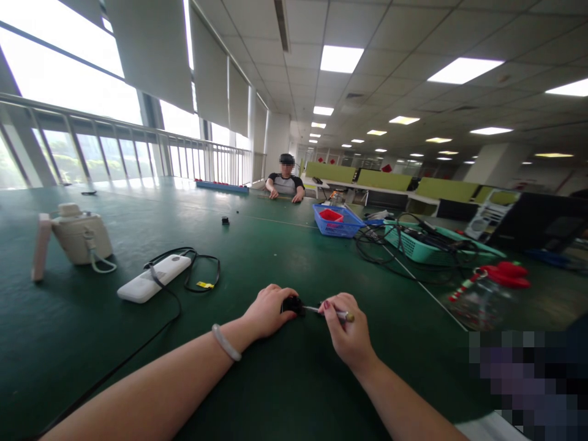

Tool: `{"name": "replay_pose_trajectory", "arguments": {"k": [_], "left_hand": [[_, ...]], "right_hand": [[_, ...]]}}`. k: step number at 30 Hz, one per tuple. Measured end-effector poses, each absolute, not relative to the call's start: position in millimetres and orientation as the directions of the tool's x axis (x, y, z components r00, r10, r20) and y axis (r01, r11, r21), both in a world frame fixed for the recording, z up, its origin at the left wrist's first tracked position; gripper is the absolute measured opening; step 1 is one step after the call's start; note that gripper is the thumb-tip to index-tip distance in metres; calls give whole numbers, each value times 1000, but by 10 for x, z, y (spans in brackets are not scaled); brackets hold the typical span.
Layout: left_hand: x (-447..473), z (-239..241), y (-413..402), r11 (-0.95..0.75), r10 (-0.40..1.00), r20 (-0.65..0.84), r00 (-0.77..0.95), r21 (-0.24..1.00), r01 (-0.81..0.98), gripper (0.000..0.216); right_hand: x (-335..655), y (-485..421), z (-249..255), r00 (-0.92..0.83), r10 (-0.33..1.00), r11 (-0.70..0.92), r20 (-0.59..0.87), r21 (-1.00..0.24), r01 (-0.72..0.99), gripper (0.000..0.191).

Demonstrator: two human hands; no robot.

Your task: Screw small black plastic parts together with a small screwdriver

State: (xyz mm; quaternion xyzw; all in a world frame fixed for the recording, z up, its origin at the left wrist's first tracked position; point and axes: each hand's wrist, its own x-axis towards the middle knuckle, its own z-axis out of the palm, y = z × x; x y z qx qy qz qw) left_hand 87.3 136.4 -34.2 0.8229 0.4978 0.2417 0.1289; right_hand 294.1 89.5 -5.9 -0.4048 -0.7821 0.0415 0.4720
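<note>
Nearest the camera, two bare forearms [174, 367] reach over a broad, smooth, dark green tabletop [275, 251]. Around it stretches a long office room with a pale tiled ceiling [294, 92] set with bright rectangular lights; along the left run tall windows with grey roller blinds [142, 55] and a metal railing [68, 135]. Lime-green desk partitions [383, 179] stand beyond the table, and a co-worker [285, 180] in a grey top with black sleeves sits at the far side, arms on the tabletop.

Among the containers, a mint-green plastic basket [408, 244] on the right is heaped with black cables and dark items too tangled to tell apart. Just left of it, a blue latticed plastic basket [337, 229] holds a red piece. Nearer stands a clear jar with a red lid [505, 274], its contents blurred. Far left is a squat beige flask [82, 236] with a cord loop.

The left hand [269, 311], a pale bangle [225, 343] at its wrist, curls its fingers round a small black object [294, 304] on the tabletop. The right hand [346, 327] grips a slim metal-shafted tool [312, 309], tip at the object's right side.
</note>
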Motion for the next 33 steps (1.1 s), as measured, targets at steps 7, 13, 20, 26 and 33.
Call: {"name": "replay_pose_trajectory", "arguments": {"k": [7, 13, 20, 26, 33], "left_hand": [[883, -305, 1322, -541, 841, 284, 461, 420, 728, 50], [890, -245, 1269, -594, 804, 291, 518, 391, 703, 42], [895, -258, 1264, -597, 802, 298, 518, 374, 710, 42], [894, -245, 1262, -599, 801, 285, 526, 369, 711, 43], [892, -208, 1271, -605, 796, 252, 551, 373, 704, 49]], "right_hand": [[2906, 908, -66, -271, 724, 631, 634, -450, 632, 34], [2862, 895, -32, -310, 790, 577, 529, -469, 669, 35], [2869, 888, -30, -301, 790, 570, 535, -458, 683, 36], [2865, 852, -45, -364, 706, 672, 608, -414, 614, 28], [2832, 842, -12, -393, 715, 674, 579, -419, 609, 24]]}}
